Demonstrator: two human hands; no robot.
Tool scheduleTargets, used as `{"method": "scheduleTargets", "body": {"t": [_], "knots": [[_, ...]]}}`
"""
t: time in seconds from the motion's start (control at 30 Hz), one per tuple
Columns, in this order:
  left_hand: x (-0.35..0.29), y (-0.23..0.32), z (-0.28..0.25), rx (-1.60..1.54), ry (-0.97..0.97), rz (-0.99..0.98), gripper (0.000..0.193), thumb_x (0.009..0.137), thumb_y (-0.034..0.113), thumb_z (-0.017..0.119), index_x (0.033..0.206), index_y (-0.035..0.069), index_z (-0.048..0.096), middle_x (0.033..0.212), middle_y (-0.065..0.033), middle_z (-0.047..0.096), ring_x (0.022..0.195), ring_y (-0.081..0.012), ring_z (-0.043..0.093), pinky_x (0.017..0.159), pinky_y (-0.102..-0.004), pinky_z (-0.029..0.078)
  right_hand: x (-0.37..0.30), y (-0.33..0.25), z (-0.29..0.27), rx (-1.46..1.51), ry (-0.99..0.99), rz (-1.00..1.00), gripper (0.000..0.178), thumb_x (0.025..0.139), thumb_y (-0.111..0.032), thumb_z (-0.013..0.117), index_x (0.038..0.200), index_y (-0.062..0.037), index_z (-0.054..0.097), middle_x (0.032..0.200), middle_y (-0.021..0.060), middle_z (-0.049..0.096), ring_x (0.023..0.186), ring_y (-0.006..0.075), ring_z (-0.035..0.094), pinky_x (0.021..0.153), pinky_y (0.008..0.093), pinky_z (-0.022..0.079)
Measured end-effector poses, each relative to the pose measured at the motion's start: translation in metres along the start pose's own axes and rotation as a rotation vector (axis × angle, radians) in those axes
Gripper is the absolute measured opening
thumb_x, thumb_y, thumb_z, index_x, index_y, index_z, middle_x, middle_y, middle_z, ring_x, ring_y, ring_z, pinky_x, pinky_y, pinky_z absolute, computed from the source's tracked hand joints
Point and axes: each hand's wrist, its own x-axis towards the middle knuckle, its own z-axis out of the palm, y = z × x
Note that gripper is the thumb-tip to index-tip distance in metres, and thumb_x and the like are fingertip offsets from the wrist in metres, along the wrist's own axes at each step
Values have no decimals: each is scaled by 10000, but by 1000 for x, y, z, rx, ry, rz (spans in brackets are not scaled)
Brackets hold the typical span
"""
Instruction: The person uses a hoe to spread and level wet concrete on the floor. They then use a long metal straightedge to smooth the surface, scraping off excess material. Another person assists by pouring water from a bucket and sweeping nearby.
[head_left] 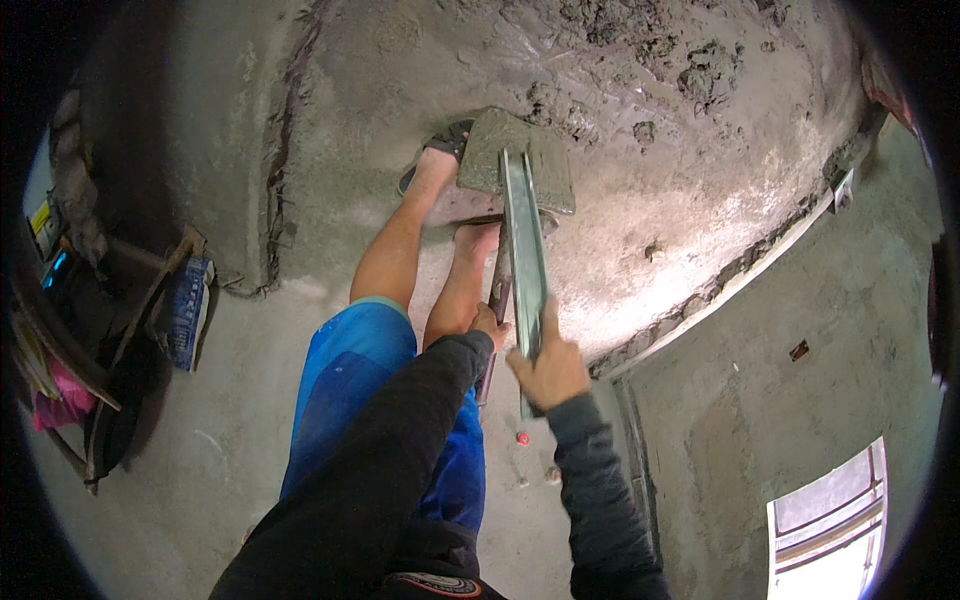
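My left hand (488,326) is wrapped round the wooden handle (499,275) of a long tool with a broad, squarish, cement-smeared blade (483,150); it is a shovel or a hoe, I cannot tell which. In my right hand (553,370) is a long metal channel bar (525,260), its fingers closed on the near part. The bar points away from me beside the handle, and its far end overlaps the blade in view. Part of the handle is hidden behind the bar. The blade is beside my sandalled feet (478,240).
Wet mortar clumps (710,75) lie on the rough floor beyond the blade. A plastered wall (740,400) with a window (830,520) stands on the right. At left are a wooden frame (150,310), a blue bag (188,315) and pink cloth (65,398). A small red object (523,439) lies near me.
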Motion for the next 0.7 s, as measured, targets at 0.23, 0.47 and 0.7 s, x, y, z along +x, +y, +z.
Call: {"method": "scheduleTargets", "body": {"t": [0.23,0.47,0.7], "knots": [[-19,25,-12,119,3,-24,531,783,154,629,1102,-72,269,996,-284,547,954,-360,569,832,-384,439,145,-22,-71,-168,-96,-106,741,669,-401,659,1127,112,384,899,318,572,879,429,569,779,423,465],[-13,15,-4,-23,29,-37,530,773,151,638,1102,-78,291,1011,-289,541,944,-377,567,829,-394,440,64,3,-62,-138,23,-211,848,677,-302,634,1326,40,210,853,323,572,825,441,576,744,461,464],[-21,26,-7,61,50,-45,499,773,151,633,1076,-76,309,986,-276,546,938,-370,567,825,-413,447,-44,-5,-46,-5,-118,-88,847,643,-200,615,1331,56,191,701,278,572,676,406,599,620,429,481]]}}
